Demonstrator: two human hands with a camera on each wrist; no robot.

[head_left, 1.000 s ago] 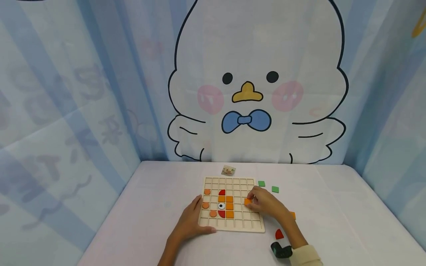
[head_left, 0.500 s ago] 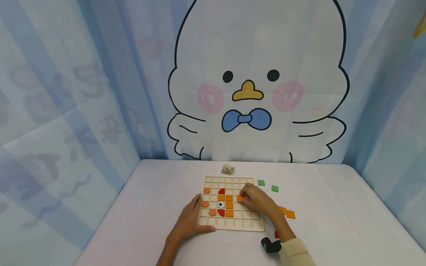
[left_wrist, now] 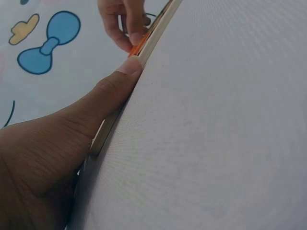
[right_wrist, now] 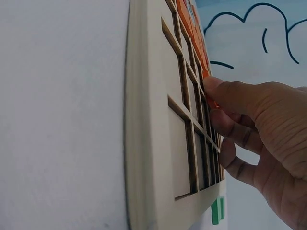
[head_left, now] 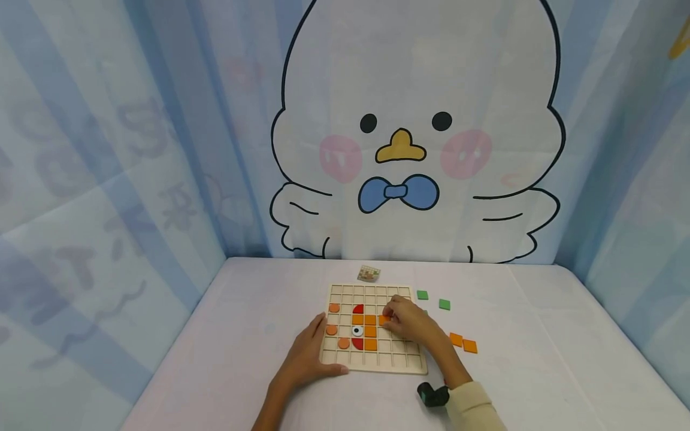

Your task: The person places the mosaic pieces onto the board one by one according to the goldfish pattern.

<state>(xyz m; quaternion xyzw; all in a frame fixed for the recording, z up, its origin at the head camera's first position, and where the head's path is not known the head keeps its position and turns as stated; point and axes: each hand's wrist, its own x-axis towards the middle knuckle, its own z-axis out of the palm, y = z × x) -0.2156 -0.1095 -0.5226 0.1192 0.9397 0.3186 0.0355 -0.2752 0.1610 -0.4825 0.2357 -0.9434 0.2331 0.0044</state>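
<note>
A pale wooden grid board [head_left: 399,361] lies on the table. My left hand [head_left: 306,358] rests at its near left corner, thumb on the front rim [left_wrist: 125,98], fingers along the left side. Over the right half, my right hand [head_left: 414,323] pinches an orange square tile [head_left: 384,320] between thumb and fingertips, at the grid just right of the laid orange squares [head_left: 370,331]. In the right wrist view its thumb [right_wrist: 216,82] presses on the orange tile. Also on the board are red quarter-round tiles [head_left: 358,344], a round eye tile [head_left: 357,330] and orange discs [head_left: 344,343].
Two loose orange squares [head_left: 470,346] lie right of the right forearm. Green squares [head_left: 444,304] lie beyond the board's right side. A small patterned picture piece [head_left: 369,273] is behind the board. A dark object [head_left: 432,395] is beside the right sleeve.
My right hand has moved left across the board with the orange tile, up to the laid orange squares. The loose orange squares came into view behind its forearm. My left hand stays at the corner.
</note>
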